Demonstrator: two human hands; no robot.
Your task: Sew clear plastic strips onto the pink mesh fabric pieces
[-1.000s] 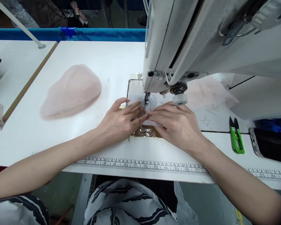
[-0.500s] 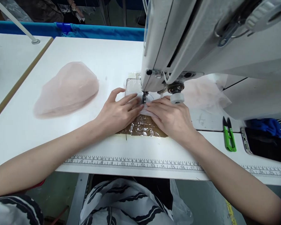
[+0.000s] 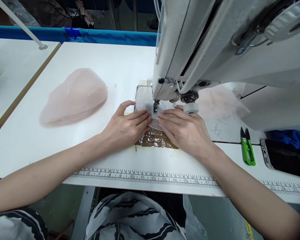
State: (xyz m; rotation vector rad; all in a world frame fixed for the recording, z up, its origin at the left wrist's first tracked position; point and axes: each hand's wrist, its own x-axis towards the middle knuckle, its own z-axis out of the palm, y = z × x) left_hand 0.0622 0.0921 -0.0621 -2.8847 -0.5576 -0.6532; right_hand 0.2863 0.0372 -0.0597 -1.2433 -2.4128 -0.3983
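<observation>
A small sheer, pale piece of fabric (image 3: 155,124) lies under the presser foot (image 3: 156,106) of a white sewing machine (image 3: 175,50). My left hand (image 3: 130,126) rests flat at its left side, fingers stretched toward the foot and thumb raised apart. From the right, my right hand (image 3: 185,128) lies on the fabric with its fingers extended, partly beneath the machine's white round knob (image 3: 190,108). Both hands' fingertips are close to the foot, one set on each side. Brown, shiny tape (image 3: 155,138) covers the table just in front of the fabric.
A pile of sheer pink fabric (image 3: 75,96) sits on the left of the white table (image 3: 125,63). More pink fabric (image 3: 220,101) lies behind my right hand. Green thread snips (image 3: 248,150) and a phone (image 3: 287,158) are at the right. A printed ruler (image 3: 145,176) runs along the front edge.
The fabric's near edge has come slightly toward me, and both hands have shifted slightly toward me with it. The whole view has moved a little.
</observation>
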